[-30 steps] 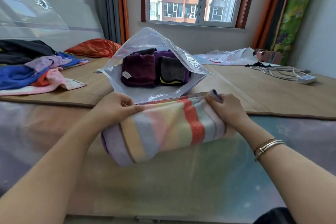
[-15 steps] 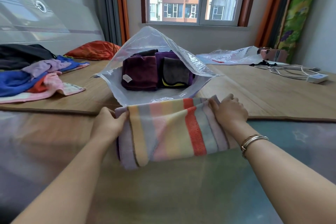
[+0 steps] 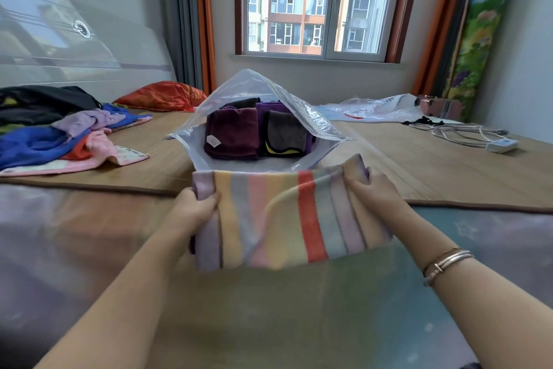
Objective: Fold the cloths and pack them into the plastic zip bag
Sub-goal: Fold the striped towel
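A folded striped towel in pastel bands with one red stripe hangs in front of me, its far edge at the mouth of the clear plastic zip bag. My left hand grips the towel's left end. My right hand grips its right end, fingers curled into the fold. The bag stands open on the bed and holds a folded maroon cloth, a purple cloth and a dark grey one.
A pile of loose cloths in blue, pink, lilac and black lies at the left. An orange pillow sits behind it. Another plastic bag and a white cable with adapter lie at the right on the bamboo mat.
Both hands have carried the striped towel forward and up to the bag's mouth. The towel has been squared up between them.
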The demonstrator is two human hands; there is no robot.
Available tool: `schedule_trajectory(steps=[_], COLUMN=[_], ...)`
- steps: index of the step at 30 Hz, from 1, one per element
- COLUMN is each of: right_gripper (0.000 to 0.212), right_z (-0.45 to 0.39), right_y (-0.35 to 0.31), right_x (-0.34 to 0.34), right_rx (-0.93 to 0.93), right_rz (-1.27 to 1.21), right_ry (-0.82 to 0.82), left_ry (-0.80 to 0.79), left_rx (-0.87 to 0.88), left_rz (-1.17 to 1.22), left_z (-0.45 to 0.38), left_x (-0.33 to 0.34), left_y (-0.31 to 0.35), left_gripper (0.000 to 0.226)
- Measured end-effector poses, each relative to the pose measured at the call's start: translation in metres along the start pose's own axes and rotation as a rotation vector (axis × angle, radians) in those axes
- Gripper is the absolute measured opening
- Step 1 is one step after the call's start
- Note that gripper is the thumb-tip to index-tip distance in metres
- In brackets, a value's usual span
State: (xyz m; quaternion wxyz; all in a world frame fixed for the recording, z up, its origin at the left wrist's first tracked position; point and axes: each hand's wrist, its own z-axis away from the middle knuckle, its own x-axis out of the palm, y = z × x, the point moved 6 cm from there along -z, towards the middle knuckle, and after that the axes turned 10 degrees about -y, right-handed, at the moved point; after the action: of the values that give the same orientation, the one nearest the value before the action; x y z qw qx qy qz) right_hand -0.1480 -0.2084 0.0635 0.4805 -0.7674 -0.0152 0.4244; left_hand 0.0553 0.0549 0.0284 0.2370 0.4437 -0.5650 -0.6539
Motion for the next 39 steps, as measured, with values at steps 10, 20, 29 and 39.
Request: schedule_trajectory(steps=[10, 20, 29, 39], right_gripper=[0.018, 0.023, 0.053, 0.005], right_z=[0.060, 0.043, -0.028, -0.200], right_y=[-0.115, -0.154, -0.112, -0.111], right_x=[0.066, 0.090, 0.115, 0.100], right_rx=[-0.261, -0.471, -0.036, -0.153], right_rz=[-0.403, -0.556, -0.820, -0.405], right_ry=[-0.391, -0.212, -0.556, 0.251], left_ry=[0.103, -0.254, -0.128, -0.035], left_rx=[0.204, 0.031, 0.145, 0.232], left_rz=[-0.104, 0.843, 0.591, 0.022], left_z=[0.035, 0.027, -0.016, -0.138], left_x=[0.021, 0.018, -0.008, 0.032], left_y=[0.058, 0.047, 0.056, 0.073], left_gripper=[0.027, 0.019, 0.023, 0.051])
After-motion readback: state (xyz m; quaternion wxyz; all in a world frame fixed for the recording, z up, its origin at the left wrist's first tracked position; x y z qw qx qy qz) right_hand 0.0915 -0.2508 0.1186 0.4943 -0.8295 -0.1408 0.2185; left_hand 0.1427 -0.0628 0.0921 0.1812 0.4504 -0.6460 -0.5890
